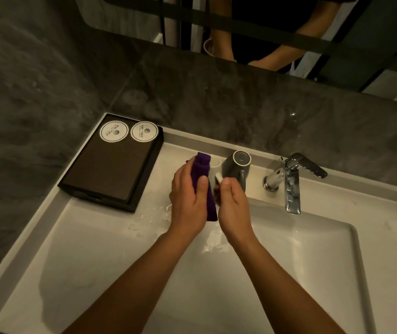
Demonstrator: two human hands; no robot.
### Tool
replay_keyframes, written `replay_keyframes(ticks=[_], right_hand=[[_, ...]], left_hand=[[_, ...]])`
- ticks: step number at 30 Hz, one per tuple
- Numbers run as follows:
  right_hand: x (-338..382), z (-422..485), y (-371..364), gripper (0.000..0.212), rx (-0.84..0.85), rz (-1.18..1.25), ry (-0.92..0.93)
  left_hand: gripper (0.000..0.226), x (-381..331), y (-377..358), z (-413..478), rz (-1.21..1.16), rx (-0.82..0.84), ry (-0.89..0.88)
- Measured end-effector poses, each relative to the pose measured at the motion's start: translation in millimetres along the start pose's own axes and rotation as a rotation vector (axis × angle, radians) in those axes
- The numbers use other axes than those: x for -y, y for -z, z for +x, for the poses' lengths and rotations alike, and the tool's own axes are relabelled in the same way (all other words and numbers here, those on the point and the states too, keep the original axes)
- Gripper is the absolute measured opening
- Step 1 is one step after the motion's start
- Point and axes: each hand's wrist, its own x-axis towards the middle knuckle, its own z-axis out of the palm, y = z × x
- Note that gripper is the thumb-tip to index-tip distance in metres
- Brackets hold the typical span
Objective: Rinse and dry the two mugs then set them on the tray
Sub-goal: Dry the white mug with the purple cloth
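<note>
Two bare hands met above the wet white moulded bench [390, 249]. The left hand [187, 201] had its thumb and fingers curled round a purple fabric cloth [203, 174], which hung lengthwise from beyond the fingertips down past the palm. The cloth was pressed against a white ceramic mug [215, 163], and only a sliver of the mug's far end and its handle showed. Its long axis seemed to run away from the person, but I could not tell which end was the mouth. The right hand [233, 206] was curled too, its thumb pinching at that white handle.

Just beyond the right hand, a grey ceramic mug [237, 168] stood on end on the bench with its handle facing the person. Its upper end was a grey disc ringed in white. A chrome lever tap [291, 182] stood to its right.

To the left, in the rear corner, sat a black rectangular tray [110, 169] holding no mugs. Two round scallop-edged white paper coasters [114, 131] lay side by side at its far end, each printed with a dark emblem and writing too small to read.
</note>
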Motion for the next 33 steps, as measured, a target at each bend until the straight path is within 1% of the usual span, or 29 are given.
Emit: replay_keyframes(ticks=[2, 4, 6, 9, 12, 14, 16, 17, 18, 20, 23, 26, 28, 30, 33], right_hand=[[12.2, -10.0, 1.7, 0.037, 0.043, 0.060, -0.052], [18.3, -16.3, 3.7, 0.040, 0.057, 0.059, -0.055], [19.7, -18.6, 8.5, 0.045, 0.023, 0.061, -0.043], [20.9, -18.1, 22.0, 0.052, -0.020, 0.064, -0.015], [24.5, -16.1, 36.0, 0.051, -0.016, 0.080, 0.008], [26.3, -14.3, 45.3, 0.050, -0.005, 0.126, -0.004], [27.0, -13.3, 52.0, 0.048, 0.010, 0.177, -0.022], [26.9, -14.0, 53.2, 0.047, 0.017, 0.199, -0.030], [27.3, -15.6, 52.7, 0.047, 0.017, 0.220, -0.035], [27.7, -20.1, 49.2, 0.048, -0.003, 0.252, -0.032], [28.4, -24.0, 46.3, 0.046, -0.060, 0.208, 0.013], [33.5, -25.6, 45.4, 0.051, -0.063, 0.096, 0.028], [36.3, -26.6, 45.9, 0.050, -0.058, 0.036, 0.020], [38.3, -26.1, 50.1, 0.047, -0.042, 0.042, 0.010], [39.8, -21.1, 60.7, 0.050, -0.015, 0.184, -0.033]], left_hand=[[0.060, -8.2, -4.9, -3.0, 0.130, -0.031, -0.021], [0.066, -14.4, -6.0, -3.2, 0.195, -0.076, -0.027], [0.067, -19.1, -5.2, -2.7, 0.212, -0.081, -0.065], [0.067, -27.3, -2.8, -0.3, 0.156, -0.024, -0.104], [0.065, -34.8, 3.0, 6.9, 0.046, 0.087, -0.099], [0.062, -37.0, 9.6, 14.0, -0.099, 0.218, -0.060], [0.054, -36.0, 16.6, 22.2, -0.295, 0.384, 0.015], [0.048, -36.4, 19.2, 24.9, -0.356, 0.454, 0.048], [0.045, -37.6, 20.7, 27.1, -0.371, 0.488, 0.067], [0.048, -41.1, 19.1, 28.2, -0.287, 0.443, 0.055], [0.058, -45.6, 1.9, 15.0, -0.078, 0.251, -0.002], [0.068, -46.7, -20.4, -12.7, 0.125, 0.036, -0.058], [0.067, -44.1, -27.5, -23.9, 0.172, -0.047, -0.100], [0.061, -40.9, -23.1, -22.5, 0.087, -0.019, -0.080], [0.038, -36.2, -6.9, -9.2, -0.170, 0.172, 0.025]])
